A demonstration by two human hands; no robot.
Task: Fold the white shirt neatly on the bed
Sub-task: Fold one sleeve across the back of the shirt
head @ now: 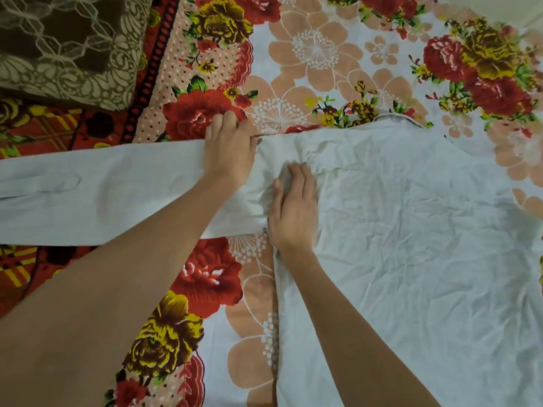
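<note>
**Smoothing the shoulder before the sleeve comes over**

Both bare forearms reach up from the bottom edge of the view onto the white shirt [411, 230], which lies spread on the floral bedsheet [323, 54], body to the right, one long sleeve [88, 189] stretched flat out to the left. A brown lace-patterned pillow [58, 45] sits at the far left corner, well apart from the work.

The left hand [230, 151] rests where sleeve meets shoulder, its fingers curled over the far edge of the cloth and seemingly pinching it; how firmly they close on it cannot be told. The right hand [293, 210] lies palm down and flat, fingers together and extended, gripping nothing, just pressing on the bunched fabric near the armhole. The two hands sit just beside each other, the crumpled patch between them.

The step in hand looks like flattening the shoulder area ahead of folding the sleeve across. To do it well, the flat hand should hold the body as an anchor while the other draws the seam taut, so the bunching between them eases out rather than being pressed in. The body is creased all over and wants sweeping outward too. Folding proper has hardly begun.
</note>
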